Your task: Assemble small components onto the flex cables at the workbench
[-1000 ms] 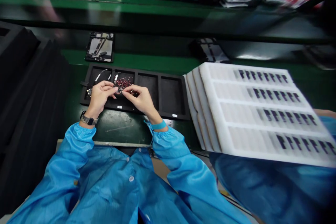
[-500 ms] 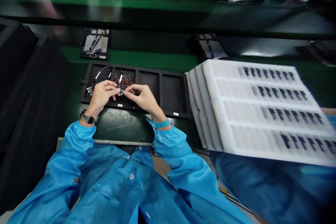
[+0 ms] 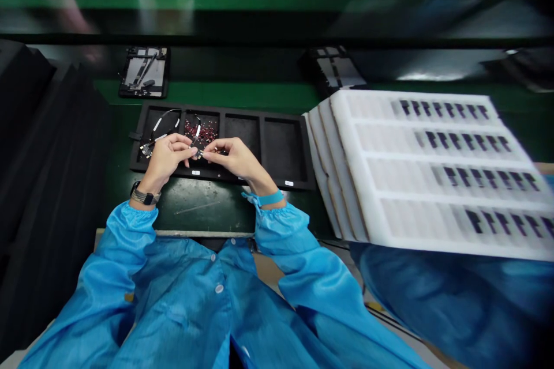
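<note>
At the near table edge: we find two blue smock sleeves [image 3: 130, 242] reaching over a dark work mat [image 3: 203, 213], with a thin pale strand [image 3: 197, 207] lying on it.
Near right corner: we note a blurred mass of blue fabric [image 3: 437, 305] below the foam stack; we cannot tell whose it is.
Left hand [image 3: 164, 155]: we see a metal-band watch [image 3: 145, 197] on the wrist.
Right hand [image 3: 234, 158]: we see a teal wrist strap [image 3: 270, 198].
Change: we find the fingertips drawn closer together than in the earlier views; the hands otherwise hold much the same place.
Fingers: we find the right thumb and forefinger [image 3: 205, 150] closed in a pinch on a small metal part [image 3: 199, 153]. The left fingers [image 3: 193, 151] touch or nearly touch it; we cannot confirm a grip.
Part location: we place it just above the near rim of a black compartment tray [image 3: 251, 180], over the second compartment from the left.
Tray contents: we record a thin cable [image 3: 162, 124] with white sleeves at left and small dark-red components [image 3: 203, 130] beside it.
Right of tray: we observe stacked white foam trays [image 3: 346, 184] carrying rows of dark parts [image 3: 467, 173].
Left of tray: we observe stacked black foam [image 3: 52, 184].
Far side: we log two device frames [image 3: 144, 72] [image 3: 333, 66] on a green bench surface [image 3: 234, 95].
</note>
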The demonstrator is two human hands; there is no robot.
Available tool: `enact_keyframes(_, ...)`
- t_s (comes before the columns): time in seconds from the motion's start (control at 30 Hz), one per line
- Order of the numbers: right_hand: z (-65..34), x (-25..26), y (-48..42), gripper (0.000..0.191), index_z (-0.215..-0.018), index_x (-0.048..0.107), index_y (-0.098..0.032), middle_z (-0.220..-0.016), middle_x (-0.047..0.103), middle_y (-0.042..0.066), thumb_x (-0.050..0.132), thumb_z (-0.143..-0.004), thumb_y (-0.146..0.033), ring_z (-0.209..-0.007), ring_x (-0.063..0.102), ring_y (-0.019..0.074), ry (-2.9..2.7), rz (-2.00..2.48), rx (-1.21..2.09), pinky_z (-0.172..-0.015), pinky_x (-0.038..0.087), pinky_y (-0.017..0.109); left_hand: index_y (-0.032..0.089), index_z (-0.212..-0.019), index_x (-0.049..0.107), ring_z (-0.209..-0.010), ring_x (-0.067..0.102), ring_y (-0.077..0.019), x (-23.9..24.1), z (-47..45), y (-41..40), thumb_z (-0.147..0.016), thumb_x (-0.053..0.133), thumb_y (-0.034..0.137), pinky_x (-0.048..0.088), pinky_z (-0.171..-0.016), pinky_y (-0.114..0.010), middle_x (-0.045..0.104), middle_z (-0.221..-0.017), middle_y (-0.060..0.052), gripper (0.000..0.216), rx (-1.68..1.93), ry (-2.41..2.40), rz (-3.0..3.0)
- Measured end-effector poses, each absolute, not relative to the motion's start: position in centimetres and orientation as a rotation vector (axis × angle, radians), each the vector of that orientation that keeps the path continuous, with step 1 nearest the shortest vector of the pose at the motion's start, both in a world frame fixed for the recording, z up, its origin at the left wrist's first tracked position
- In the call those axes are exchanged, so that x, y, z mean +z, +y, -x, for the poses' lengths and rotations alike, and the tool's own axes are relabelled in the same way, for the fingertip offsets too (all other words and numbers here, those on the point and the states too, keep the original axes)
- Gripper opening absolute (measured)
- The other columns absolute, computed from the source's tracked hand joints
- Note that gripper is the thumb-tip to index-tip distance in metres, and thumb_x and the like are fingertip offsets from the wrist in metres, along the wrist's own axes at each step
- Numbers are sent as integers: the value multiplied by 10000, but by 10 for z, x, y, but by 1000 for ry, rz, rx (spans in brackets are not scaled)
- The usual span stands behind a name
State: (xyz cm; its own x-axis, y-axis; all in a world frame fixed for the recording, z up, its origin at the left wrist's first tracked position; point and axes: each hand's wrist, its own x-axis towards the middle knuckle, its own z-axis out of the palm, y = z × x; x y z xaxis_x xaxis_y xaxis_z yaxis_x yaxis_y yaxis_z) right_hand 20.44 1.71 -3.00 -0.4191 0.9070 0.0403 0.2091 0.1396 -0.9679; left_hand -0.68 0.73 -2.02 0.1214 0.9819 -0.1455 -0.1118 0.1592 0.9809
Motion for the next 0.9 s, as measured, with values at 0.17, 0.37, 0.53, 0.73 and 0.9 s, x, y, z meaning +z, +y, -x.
enact_keyframes(0.17,-205,-31,18,244,-827,789,-185,-766,752,28,787,-848,-428,-742,626,181,-1735,1059,1336,-778,515,332,152,-835,682,-535,644,-152,-19,6,8,-556,1034,311,495,-523,-273,740,-655,-29,477,1061,1085,-1024)
enact_keyframes(0.37,-202,-34,18,279,-825,787,-187,-805,765,37,788,-850,-465,-785,650,192,-1727,1086,1300,-786,517,330,160,-832,672,-546,646,-146,-21,5,7,-581,1027,302,494,-528,-256,741,-651,-24,458,1078,1096,-1015)
enact_keyframes(0.53,-201,-36,16,272,-831,787,-186,-822,770,39,795,-849,-458,-802,664,194,-1723,1100,1295,-788,515,327,160,-832,666,-517,626,-131,-24,5,7,-597,1017,280,494,-533,-253,746,-661,-21,439,1078,1100,-1027)
enact_keyframes(0.73,-201,-36,16,276,-822,780,-188,-803,772,45,798,-840,-463,-782,661,205,-1723,1083,1298,-775,512,339,159,-826,659,-522,624,-130,-24,4,7,-594,1005,258,492,-538,-248,730,-642,-13,429,1056,1103,-993)
enact_keyframes(0.9,-194,-39,17,285,-844,763,-188,-795,745,37,805,-819,-468,-763,644,191,-1642,1083,1293,-752,506,330,164,-851,680,-541,619,-135,-25,2,7,-639,960,267,480,-538,-251,723,-658,-13,366,1139,1109,-1020)
